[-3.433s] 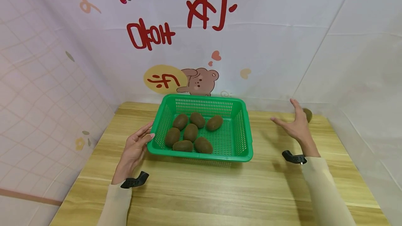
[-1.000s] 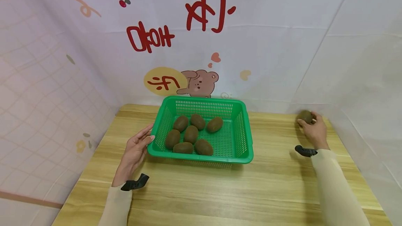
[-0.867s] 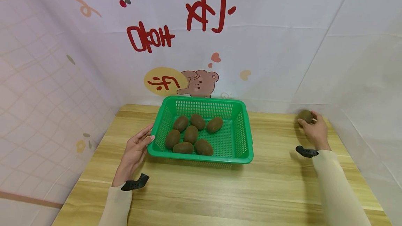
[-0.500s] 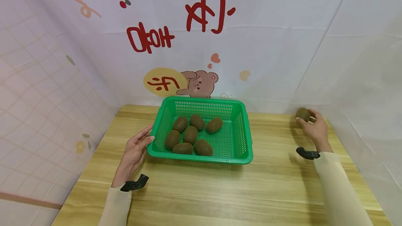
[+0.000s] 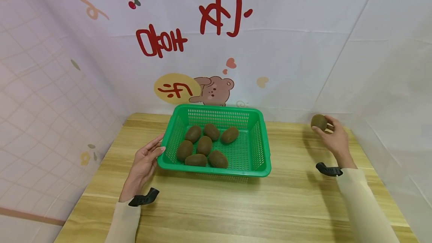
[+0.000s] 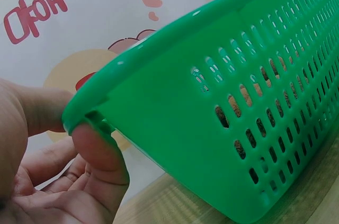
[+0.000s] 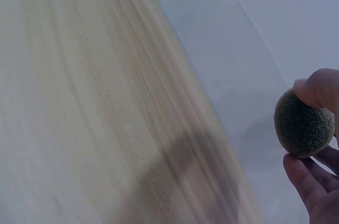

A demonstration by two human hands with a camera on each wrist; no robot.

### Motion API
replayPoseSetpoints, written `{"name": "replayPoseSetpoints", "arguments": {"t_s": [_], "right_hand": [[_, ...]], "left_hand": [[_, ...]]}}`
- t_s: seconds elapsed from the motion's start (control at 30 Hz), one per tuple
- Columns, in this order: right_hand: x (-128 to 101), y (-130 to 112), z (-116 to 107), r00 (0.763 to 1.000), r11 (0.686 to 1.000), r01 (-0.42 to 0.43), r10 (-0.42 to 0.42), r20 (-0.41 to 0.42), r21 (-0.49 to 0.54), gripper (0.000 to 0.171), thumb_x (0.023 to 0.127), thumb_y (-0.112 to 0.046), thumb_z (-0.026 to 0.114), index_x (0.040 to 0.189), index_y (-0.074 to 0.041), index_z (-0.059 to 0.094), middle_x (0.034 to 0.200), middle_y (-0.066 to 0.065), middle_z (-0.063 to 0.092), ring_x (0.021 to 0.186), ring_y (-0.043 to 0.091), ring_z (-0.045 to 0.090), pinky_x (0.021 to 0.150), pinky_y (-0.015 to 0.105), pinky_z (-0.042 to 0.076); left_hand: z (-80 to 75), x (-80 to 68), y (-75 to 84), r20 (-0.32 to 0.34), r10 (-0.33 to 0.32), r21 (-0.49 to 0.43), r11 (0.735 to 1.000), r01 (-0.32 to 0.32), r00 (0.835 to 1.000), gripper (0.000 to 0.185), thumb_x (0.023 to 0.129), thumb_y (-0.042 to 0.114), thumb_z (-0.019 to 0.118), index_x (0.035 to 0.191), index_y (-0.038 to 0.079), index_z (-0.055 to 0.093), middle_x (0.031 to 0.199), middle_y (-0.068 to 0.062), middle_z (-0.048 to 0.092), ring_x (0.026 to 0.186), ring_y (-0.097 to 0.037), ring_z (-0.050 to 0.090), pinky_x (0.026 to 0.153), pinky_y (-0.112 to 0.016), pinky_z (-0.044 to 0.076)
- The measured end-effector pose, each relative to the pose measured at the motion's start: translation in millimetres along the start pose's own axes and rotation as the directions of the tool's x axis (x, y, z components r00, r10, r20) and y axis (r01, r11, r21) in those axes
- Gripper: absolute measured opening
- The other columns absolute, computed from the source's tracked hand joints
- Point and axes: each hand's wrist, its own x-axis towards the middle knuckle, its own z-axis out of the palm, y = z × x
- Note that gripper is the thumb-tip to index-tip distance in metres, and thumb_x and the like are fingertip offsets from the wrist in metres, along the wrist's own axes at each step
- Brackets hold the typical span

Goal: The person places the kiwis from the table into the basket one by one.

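Note:
A brown kiwi [image 5: 318, 122] is pinched between the thumb and fingers of my right hand [image 5: 334, 137], over the back right of the table. The right wrist view shows the same fuzzy kiwi [image 7: 303, 123] with the thumb on one side and fingertips on the other. My left hand [image 5: 143, 164] grips the left rim of a green plastic basket [image 5: 216, 171]. In the left wrist view, thumb and finger pinch the basket's rim [image 6: 119, 65] at its corner. Several kiwis [image 5: 204, 146] lie in the basket, mostly toward its left side.
The wood-grain table [image 5: 216, 209] runs under both arms. A white printed cloth [image 5: 287, 66] hangs right behind its back edge, and more cloth stands at the left and right sides. Each wrist wears a black camera mount [image 5: 329, 169].
My right hand reached the kiwi at the back right corner, took hold of it, and has lifted it slightly and moved it left. My left hand stays on the basket rim.

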Motion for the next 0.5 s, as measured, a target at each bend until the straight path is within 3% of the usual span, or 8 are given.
{"name": "replayPoseSetpoints", "arguments": {"t_s": [0.33, 0.5], "right_hand": [[-12, -14, 6, 0.999, 0.999, 0.039, -0.039, 0.007, 0.004, 0.088, 0.097, -0.050, 0.067, 0.164, -0.013, 0.024, 0.162, 0.024, 0.034, 0.142, 0.048, 0.043, 0.110, 0.058, 0.045], [-19, -23, 10, 0.998, 0.998, 0.059, -0.059, 0.003, 0.018, 0.086, 0.096, -0.048, 0.069, 0.163, -0.013, 0.029, 0.161, 0.023, 0.037, 0.141, 0.046, 0.046, 0.102, 0.022, 0.054]], "left_hand": [[0.6, 0.1, 0.4, 0.005, 0.002, -0.004, 1.000, -0.002, 1.000, 0.068, 0.100, -0.005, 0.059, 0.159, -0.008, 0.026, 0.114, 0.002, 0.060, 0.099, -0.005, 0.067, 0.082, -0.017, 0.059], [0.7, 0.2, 0.7, 0.007, 0.001, -0.011, 1.000, -0.001, 1.000, 0.068, 0.100, -0.005, 0.060, 0.159, -0.008, 0.026, 0.113, 0.003, 0.061, 0.099, -0.005, 0.067, 0.082, -0.017, 0.059]]}}
